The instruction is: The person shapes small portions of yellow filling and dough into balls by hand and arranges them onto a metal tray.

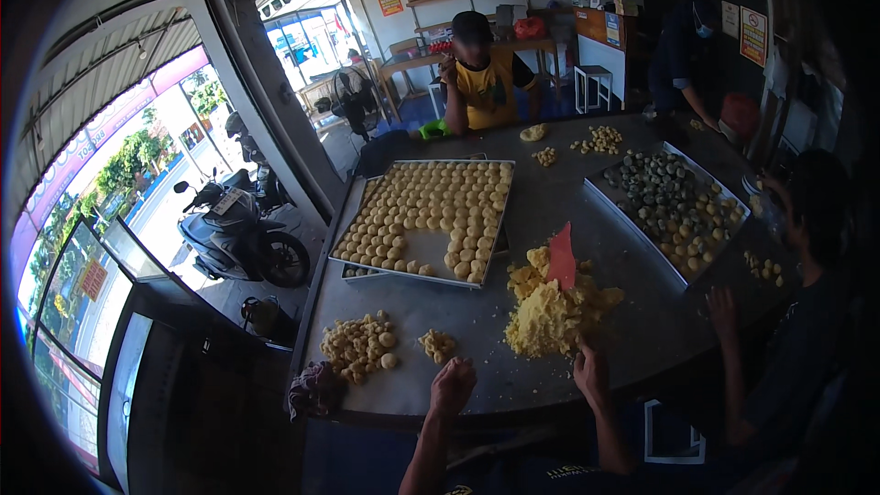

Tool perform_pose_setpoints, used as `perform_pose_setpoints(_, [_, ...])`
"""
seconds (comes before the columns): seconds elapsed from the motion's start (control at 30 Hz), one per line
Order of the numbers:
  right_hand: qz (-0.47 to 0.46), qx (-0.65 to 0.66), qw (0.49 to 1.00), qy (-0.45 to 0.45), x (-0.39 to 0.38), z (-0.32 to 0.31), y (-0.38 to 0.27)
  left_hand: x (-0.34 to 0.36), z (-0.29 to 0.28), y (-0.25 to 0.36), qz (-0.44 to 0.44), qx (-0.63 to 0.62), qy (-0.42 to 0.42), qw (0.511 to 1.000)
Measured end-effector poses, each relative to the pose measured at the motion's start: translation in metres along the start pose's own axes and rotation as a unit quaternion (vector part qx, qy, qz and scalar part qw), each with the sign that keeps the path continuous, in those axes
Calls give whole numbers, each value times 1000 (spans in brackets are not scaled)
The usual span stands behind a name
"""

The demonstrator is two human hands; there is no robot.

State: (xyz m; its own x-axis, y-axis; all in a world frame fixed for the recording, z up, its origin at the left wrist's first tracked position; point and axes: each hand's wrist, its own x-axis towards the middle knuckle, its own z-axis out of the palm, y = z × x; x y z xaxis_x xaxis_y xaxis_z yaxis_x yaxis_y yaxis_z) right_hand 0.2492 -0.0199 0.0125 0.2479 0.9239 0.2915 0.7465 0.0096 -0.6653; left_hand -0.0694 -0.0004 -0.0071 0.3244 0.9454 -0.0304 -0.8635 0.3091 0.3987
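Observation:
My left hand (453, 386) is closed in a fist over the table's near edge; what it may hold is hidden. Just beyond it lies a small cluster of pale dough pieces (437, 344). My right hand (591, 372) has its fingers together at the near side of a crumbly yellow dough heap (550, 321), fingertips touching it. A red flat scraper (561, 258) stands upright in that heap. A larger pile of dough pieces (353, 348) sits at the left. Behind it, a tray (423, 268) carries rows of round dough balls with a gap near the front.
A second tray (683, 280) at the right holds greenish and yellow balls. A crumpled cloth (316, 390) lies at the near left corner. One person (490, 92) sits across the metal table (477, 394); another is close on my right, their hand (722, 312) at the edge. Someone stands far right.

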Motion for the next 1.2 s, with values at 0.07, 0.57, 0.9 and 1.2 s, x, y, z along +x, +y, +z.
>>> perform_pose_setpoints(0.07, [-17, -32, 999, -15, -1, 4, 9, 1, -2, 3, -31, -77, -22, 996])
perform_pose_setpoints(0.57, [31, 59, 998, -16, -7, -1, 25, -4, 25, 6, 229, 870, -51, 435])
perform_pose_setpoints(0.9, [99, 182, 978, -15, 1, -8, 25, 1, 51, 30, 116, 866, 154, 461])
perform_pose_setpoints(1.2, [103, 86, 988, -76, 4, -14, 11, 47, 33, 27, 196, 907, 159, 337])
